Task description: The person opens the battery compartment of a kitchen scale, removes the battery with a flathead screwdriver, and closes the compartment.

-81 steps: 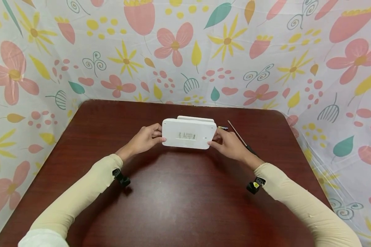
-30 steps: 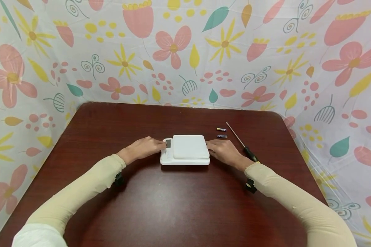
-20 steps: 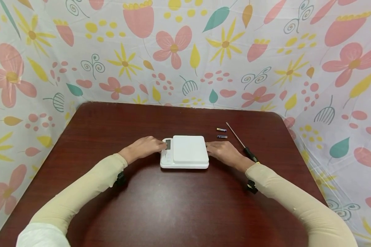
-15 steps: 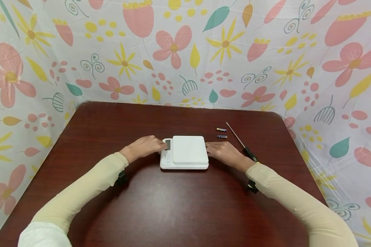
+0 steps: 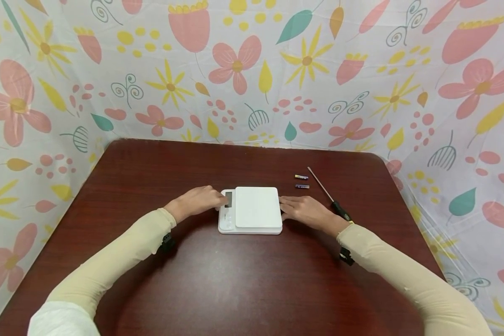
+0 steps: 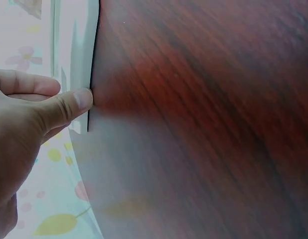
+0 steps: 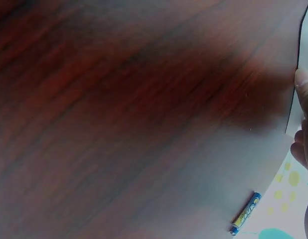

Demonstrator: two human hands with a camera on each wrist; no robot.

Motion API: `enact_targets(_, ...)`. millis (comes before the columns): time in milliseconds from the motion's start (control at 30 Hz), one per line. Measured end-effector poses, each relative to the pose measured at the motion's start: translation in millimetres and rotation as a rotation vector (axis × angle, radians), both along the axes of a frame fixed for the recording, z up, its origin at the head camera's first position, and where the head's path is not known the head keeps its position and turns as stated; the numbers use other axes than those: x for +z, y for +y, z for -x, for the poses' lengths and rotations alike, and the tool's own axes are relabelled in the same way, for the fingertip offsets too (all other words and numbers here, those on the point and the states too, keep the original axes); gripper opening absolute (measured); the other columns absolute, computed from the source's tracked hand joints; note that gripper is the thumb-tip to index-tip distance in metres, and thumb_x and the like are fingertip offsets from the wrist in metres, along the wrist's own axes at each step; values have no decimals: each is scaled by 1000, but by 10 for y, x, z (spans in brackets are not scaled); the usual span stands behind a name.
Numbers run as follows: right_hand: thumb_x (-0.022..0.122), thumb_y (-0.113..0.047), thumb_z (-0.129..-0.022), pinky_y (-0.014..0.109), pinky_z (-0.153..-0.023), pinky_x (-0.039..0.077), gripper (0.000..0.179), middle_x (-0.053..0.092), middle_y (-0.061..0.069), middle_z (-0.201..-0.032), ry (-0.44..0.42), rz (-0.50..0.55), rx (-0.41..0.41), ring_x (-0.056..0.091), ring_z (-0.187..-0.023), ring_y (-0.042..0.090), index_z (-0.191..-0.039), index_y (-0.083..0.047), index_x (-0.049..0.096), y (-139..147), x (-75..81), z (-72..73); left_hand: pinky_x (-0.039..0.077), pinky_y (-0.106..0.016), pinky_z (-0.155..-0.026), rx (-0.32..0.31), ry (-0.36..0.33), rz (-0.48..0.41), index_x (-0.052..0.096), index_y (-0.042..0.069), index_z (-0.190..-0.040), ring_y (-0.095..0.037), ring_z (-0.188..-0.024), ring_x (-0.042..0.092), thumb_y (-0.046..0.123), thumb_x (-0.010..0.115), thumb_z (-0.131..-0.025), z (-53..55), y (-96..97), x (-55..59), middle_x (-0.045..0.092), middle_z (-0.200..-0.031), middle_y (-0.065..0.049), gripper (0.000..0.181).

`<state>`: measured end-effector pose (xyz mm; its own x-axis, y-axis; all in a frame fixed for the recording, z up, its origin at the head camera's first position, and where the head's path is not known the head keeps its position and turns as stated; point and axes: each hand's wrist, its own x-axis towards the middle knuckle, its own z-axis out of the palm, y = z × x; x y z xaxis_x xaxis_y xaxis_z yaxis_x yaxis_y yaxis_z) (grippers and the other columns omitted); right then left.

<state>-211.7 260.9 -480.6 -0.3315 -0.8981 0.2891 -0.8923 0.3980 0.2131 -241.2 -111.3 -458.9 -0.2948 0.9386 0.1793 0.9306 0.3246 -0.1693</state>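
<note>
A white kitchen scale [image 5: 257, 207] with a small grey display [image 5: 228, 199] lies platform up on the dark wooden table. At its left side my left hand [image 5: 199, 199] pinches the edge; in the left wrist view the thumb presses the white side of the scale [image 6: 80, 45] and the fingers sit behind it. My right hand [image 5: 306, 210] holds the opposite edge. From the right wrist, the thumb of that hand [image 7: 306, 114] lies against the scale's side [image 7: 306, 47], its fingers partly out of frame.
Two small batteries, one yellow-ended [image 5: 301, 177] and one blue [image 5: 302, 186], lie behind my right hand. A screwdriver [image 5: 340, 210] with a black handle lies beside them, its handle close to my right forearm. A flower-print cloth [image 5: 252, 70] surrounds the table's back and sides.
The scale, earlier held up with its labelled underside showing, has come down platform up onto the table. Since then it has shifted slightly toward me, both hands staying at its sides.
</note>
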Motion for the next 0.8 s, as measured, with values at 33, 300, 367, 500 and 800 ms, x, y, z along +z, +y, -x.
enact_targets(33, 71, -34, -92, 38, -80, 63, 43, 72, 16, -124, -1, -7, -8, 71, -111, 26, -122, -2, 72, 1, 7, -8, 51, -21, -49, 3, -2, 1, 64, 12, -86, -12, -58, 62, -7, 77, -83, 0, -2, -4, 70, -76, 3, 23)
enact_targets(300, 80, -10, -87, 38, -82, 62, 17, 74, 14, -117, -39, -9, -84, 72, -106, 24, -102, -4, 75, 8, 155, -152, 60, -27, -64, 19, -7, -152, 71, 8, -103, -14, -80, 72, 23, 86, -81, 74, -173, -39, 75, -97, -1, 30)
enact_targets(367, 80, -7, -88, 41, -86, 62, 18, 74, 14, -117, -93, 9, -144, 72, -107, 26, -104, -3, 75, 19, 225, -240, 62, -33, -70, 69, -35, -213, 74, 7, -109, -17, -89, 74, 26, 86, -81, 124, -238, -26, 77, -105, -3, 36)
enact_targets(500, 83, -22, -88, 47, -92, 59, 39, 72, 15, -124, -264, 45, -355, 68, -115, 32, -120, -2, 73, -1, 373, -454, 60, -42, -90, 202, -239, -270, 74, 7, -122, -25, -111, 70, 26, 87, -81, 232, -317, 37, 73, -122, -8, 47)
enact_targets(800, 82, -54, -83, 53, -90, 59, 65, 69, 18, -129, -402, 93, -711, 64, -119, 36, -124, -4, 71, -286, 404, -849, 51, -34, -88, 276, -498, -197, 71, 10, -131, -22, -108, 55, 30, 89, -78, 438, -250, 21, 62, -117, -6, 59)
